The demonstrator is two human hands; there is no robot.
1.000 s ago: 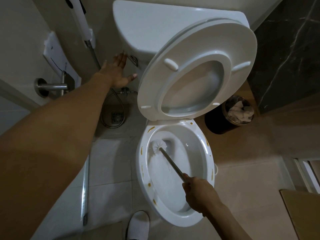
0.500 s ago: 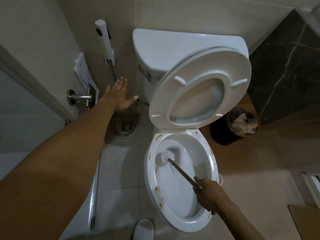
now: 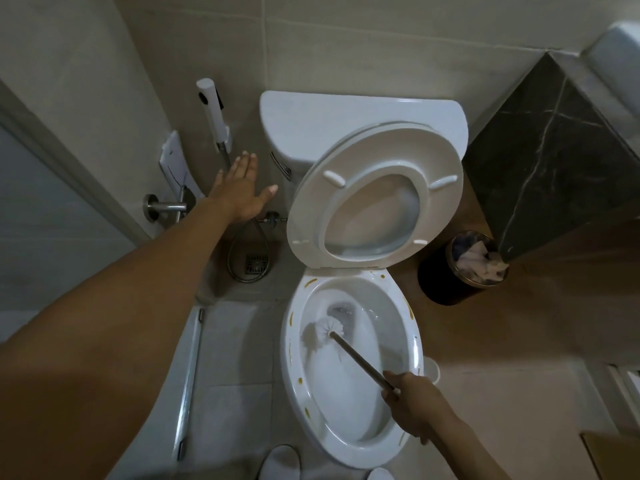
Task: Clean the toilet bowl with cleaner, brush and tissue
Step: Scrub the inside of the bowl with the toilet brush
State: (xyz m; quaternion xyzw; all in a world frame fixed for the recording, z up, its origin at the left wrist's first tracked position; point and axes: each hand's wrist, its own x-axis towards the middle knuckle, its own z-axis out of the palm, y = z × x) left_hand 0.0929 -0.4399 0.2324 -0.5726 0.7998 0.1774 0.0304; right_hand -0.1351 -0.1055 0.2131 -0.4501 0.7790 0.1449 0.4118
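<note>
The white toilet bowl (image 3: 412, 348) stands open, its rim dotted with yellow-brown streaks. Its seat and lid (image 3: 377, 161) are tilted up against the cistern (image 3: 346, 116). My right hand (image 3: 414, 400) grips the metal handle of the toilet brush (image 3: 323, 332), whose white head lies inside the bowl near the water. My left hand (image 3: 240, 188) is stretched out with straight fingers, held in the air left of the flush lever (image 3: 280, 166), touching nothing that I can see.
A bidet sprayer (image 3: 213, 110) hangs on the wall, its hose looping down by a floor drain (image 3: 256, 264). A dark bin (image 3: 460, 271) full of tissue sits right of the bowl. A dark marble block (image 3: 554, 161) rises at the right. White slippers (image 3: 280, 462) show below.
My left hand has drawn back from the flush lever, to the left. The view has pulled back and up. Water swirls in the bowl; the brush stays inside it.
</note>
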